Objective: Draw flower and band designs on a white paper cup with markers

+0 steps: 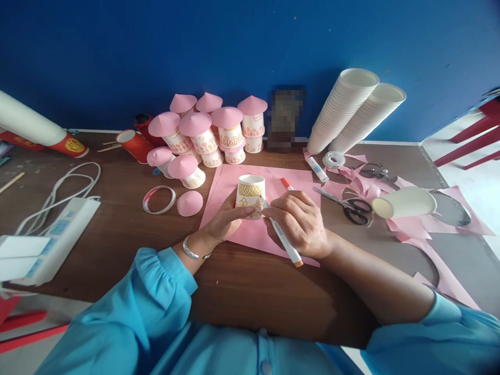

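Observation:
My left hand (227, 219) is wrapped round an upturned white paper cup (250, 191) with yellow and red patterns, held over a pink paper sheet (234, 187). My right hand (299, 223) grips a white marker (287, 246) with an orange end, its tip touching the cup's lower side. Another orange marker cap (286, 183) lies just behind my right hand on the pink sheet. A loose pink paper cone (189, 202) sits to the left of the sheet.
Several decorated cups with pink cone lids (211, 130) stand at the back. Two stacks of white cups (351, 107) lean on the blue wall. Scissors (349, 205), a glue stick (317, 169), tape rolls (334, 159), pink scraps and a tipped cup (404, 202) lie right; a power strip (58, 234) left.

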A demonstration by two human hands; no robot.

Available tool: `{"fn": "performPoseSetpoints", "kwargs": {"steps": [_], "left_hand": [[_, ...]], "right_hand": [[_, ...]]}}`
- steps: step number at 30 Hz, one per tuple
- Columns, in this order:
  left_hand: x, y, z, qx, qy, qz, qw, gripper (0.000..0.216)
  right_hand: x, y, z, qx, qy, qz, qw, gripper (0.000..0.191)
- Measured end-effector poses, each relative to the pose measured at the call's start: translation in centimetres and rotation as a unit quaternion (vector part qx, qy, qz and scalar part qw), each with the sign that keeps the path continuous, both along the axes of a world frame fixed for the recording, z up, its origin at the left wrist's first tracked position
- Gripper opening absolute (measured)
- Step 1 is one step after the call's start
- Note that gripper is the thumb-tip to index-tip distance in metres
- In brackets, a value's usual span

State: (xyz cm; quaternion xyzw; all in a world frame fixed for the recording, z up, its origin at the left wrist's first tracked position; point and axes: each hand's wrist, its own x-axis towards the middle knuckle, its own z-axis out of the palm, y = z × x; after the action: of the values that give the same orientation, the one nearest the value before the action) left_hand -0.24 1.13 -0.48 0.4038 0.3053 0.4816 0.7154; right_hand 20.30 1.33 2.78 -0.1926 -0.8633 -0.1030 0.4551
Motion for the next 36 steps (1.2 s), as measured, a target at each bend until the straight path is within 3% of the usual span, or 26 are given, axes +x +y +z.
{"fn": "performPoseSetpoints", "kwargs": {"steps": [16,22,36], "left_hand": [[-0.1,0.0,-0.2,-0.002,-0.005,-0.012,1.000,0.040],[0.0,0.0,0.1,0.006,-0.004,0.003,1.000,0.038],[0.3,-0.2,0.4,0.022,-0.008,0.031,0.999,0.042]], "right_hand": [[0.0,0.2,0.1,0.016,-0.001,-0.036,0.999,0.016],[0.2,0.2,0.2,0.012,0.024,-0.014,1.000,0.028],[0.5,0.4,-1.2,0.004,0.042,-0.008,0.999,0.030]]}}
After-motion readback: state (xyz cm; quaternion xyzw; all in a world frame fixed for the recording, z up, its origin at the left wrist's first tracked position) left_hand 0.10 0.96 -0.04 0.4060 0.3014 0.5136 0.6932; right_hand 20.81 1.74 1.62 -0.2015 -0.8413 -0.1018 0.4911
